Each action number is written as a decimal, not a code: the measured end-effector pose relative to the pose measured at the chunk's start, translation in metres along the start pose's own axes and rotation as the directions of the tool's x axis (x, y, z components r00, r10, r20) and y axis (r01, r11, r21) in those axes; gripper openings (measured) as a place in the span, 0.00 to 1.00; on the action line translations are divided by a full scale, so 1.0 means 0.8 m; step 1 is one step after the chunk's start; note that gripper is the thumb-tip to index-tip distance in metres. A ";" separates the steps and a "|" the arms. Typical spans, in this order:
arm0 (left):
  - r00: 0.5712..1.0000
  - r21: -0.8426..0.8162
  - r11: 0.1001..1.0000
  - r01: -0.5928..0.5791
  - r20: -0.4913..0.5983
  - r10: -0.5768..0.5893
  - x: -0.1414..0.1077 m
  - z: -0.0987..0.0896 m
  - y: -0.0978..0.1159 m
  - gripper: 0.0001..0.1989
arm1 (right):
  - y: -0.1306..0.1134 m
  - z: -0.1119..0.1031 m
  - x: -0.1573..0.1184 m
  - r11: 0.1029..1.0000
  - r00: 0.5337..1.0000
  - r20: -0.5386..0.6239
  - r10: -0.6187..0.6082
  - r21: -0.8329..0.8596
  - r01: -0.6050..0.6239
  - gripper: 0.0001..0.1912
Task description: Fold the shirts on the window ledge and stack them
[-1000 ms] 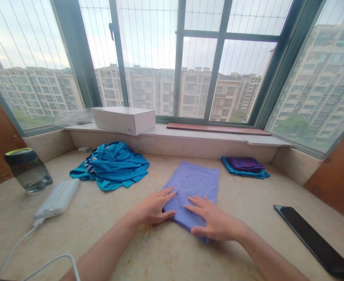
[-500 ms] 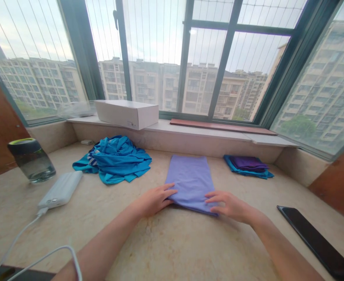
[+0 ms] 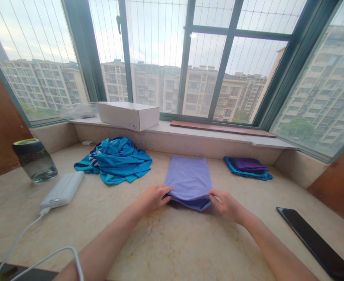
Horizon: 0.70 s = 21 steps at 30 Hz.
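A lavender cloth (image 3: 189, 177), folded into a long rectangle, lies on the stone surface in front of me. My left hand (image 3: 157, 197) pinches its near left corner, and my right hand (image 3: 225, 203) pinches the near right corner. Between the two hands the near edge is lifted a little and sags, with a darker fold showing beneath. To the left is a crumpled blue garment (image 3: 120, 162) with a striped part. On the right sits a small folded stack of purple and blue cloth (image 3: 248, 166).
At the left stand a bottle (image 3: 35, 162) and a white power bank (image 3: 63, 190) with a white cable (image 3: 53, 253). A black phone (image 3: 315, 242) lies at the right. On the sill behind are a white box (image 3: 127, 116) and a reddish board (image 3: 223, 128).
Both hands have closed on the near corners of the lavender cloth. Its near edge has been raised and drawn slightly back, away from me.
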<state>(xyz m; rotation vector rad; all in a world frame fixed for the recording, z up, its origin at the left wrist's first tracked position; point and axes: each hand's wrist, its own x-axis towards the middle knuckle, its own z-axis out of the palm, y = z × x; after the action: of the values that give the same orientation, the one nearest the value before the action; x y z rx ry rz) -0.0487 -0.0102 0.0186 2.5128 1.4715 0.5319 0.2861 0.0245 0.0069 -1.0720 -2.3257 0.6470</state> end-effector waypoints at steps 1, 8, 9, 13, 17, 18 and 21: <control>1.000 0.006 1.000 -0.007 0.008 0.007 -0.001 0.000 -0.002 0.17 | -0.001 0.000 0.000 1.000 0.998 -0.052 0.022 0.017 -0.021 0.17; 0.999 0.020 0.999 -0.045 0.020 0.045 -0.001 0.005 -0.010 0.19 | 0.001 -0.007 0.003 0.999 0.960 -0.275 0.048 0.002 -0.049 0.19; 0.999 0.033 0.999 -0.043 0.031 0.042 -0.001 0.005 -0.009 0.18 | 0.001 -0.009 0.003 0.999 0.961 -0.275 0.025 -0.023 -0.032 0.19; 0.999 0.066 0.998 0.004 0.036 -0.006 0.002 0.000 -0.001 0.16 | -0.003 -0.015 0.000 0.999 0.979 -0.200 0.035 0.024 -0.030 0.20; 0.997 0.033 0.998 0.057 -0.061 -0.054 0.003 -0.002 0.001 0.16 | -0.002 -0.010 0.000 0.943 0.976 -0.114 0.186 0.300 -0.144 0.23; 0.994 0.028 0.997 0.067 -0.092 -0.065 0.003 -0.002 0.000 0.16 | -0.002 -0.008 0.000 0.928 0.975 -0.119 0.185 0.348 -0.134 0.23; 0.975 0.011 0.996 0.088 -0.207 -0.084 0.005 0.000 -0.004 0.17 | 0.001 -0.003 0.003 0.934 0.979 -0.170 0.113 0.355 -0.047 0.23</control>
<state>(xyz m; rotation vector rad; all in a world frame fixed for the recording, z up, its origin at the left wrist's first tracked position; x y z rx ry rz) -0.0497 -0.0055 0.0186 2.4576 1.6555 0.7865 0.2870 0.0272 0.0088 -1.0158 -1.9220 0.9095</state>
